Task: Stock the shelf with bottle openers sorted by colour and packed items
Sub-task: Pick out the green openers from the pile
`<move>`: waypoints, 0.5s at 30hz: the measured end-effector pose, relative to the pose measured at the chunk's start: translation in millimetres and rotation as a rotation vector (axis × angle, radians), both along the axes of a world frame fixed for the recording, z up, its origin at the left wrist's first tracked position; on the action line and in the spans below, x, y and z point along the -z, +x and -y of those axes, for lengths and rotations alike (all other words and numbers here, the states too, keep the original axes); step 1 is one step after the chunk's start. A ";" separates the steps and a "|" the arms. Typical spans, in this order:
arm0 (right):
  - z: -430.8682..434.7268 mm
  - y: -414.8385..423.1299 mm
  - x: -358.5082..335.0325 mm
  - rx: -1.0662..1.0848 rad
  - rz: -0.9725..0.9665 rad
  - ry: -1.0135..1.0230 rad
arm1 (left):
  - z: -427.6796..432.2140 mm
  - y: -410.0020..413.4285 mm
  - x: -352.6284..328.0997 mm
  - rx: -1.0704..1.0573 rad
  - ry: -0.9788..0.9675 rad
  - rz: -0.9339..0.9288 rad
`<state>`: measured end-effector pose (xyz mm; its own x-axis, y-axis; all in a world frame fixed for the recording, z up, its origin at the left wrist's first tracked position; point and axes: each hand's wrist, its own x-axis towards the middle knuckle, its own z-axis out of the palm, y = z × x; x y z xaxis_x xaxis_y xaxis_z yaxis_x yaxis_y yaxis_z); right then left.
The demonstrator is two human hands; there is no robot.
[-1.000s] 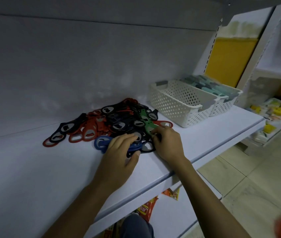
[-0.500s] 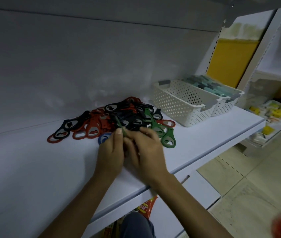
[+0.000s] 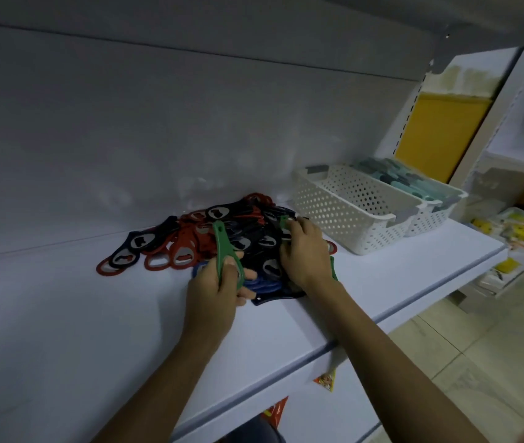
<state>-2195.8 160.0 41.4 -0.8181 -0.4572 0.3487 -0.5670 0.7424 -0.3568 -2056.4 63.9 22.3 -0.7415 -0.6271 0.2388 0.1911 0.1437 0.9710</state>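
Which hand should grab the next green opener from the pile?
Probably the right. The right hand is on the pile, fingertips at a green opener, while the left hand is full, gripping an upright opener.

Blue openers (image 3: 265,285) partly under left hand (image 3: 212,295); right hand (image 3: 305,251) grip on pile (image 3: 254,233) unclear.

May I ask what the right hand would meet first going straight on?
The right hand would likely meet the pile of bottle openers at its fingertips first; depth is unclear.
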 end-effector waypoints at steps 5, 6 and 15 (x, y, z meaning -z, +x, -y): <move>6.1 -19.5 7.8 0.078 0.103 0.162 | 1.8 0.1 1.3 0.017 -0.027 0.020; 6.4 -20.3 8.7 0.088 0.103 0.140 | 2.0 0.0 1.6 0.019 -0.039 0.036; -4.8 -16.5 15.7 0.002 0.013 -0.049 | 1.4 -0.5 -0.1 0.038 -0.064 0.070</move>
<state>-2212.3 164.8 25.7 -0.8236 -0.4381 0.3601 -0.5605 0.7253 -0.3996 -2056.9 62.6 22.4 -0.7805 -0.5837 0.2240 0.1296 0.1995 0.9713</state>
